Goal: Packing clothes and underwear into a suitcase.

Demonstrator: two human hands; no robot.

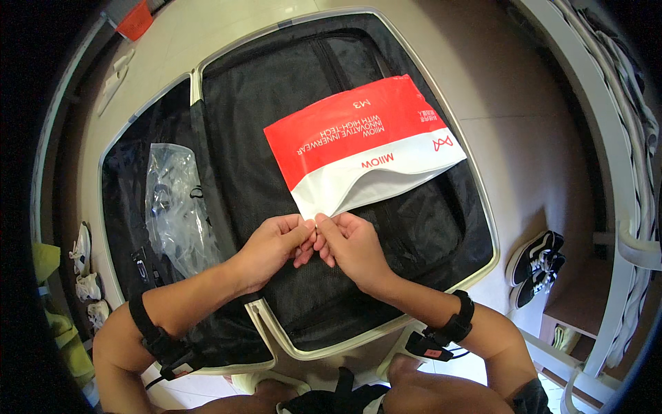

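Observation:
A red and white plastic zip bag (357, 139) with printed writing hangs over the open suitcase. Its white edge gapes along the side nearest me. My left hand (282, 240) pinches the bag's near left corner between thumb and forefinger. Close beside it, my right hand (351, 248) pinches the same corner, the two thumbs almost touching. Whatever is inside the bag does not show. Below lies the suitcase's black fabric-lined right half (258, 155). A crumpled clear plastic bag (178, 207) rests on the left half (124, 207).
A pair of black and white sneakers (535, 269) sits on the floor to the right, beside a metal bed frame (615, 290). Several white shoes (85, 279) stand at the left, with white slippers (114, 83) farther up. At the upper left is a red basket (135, 20).

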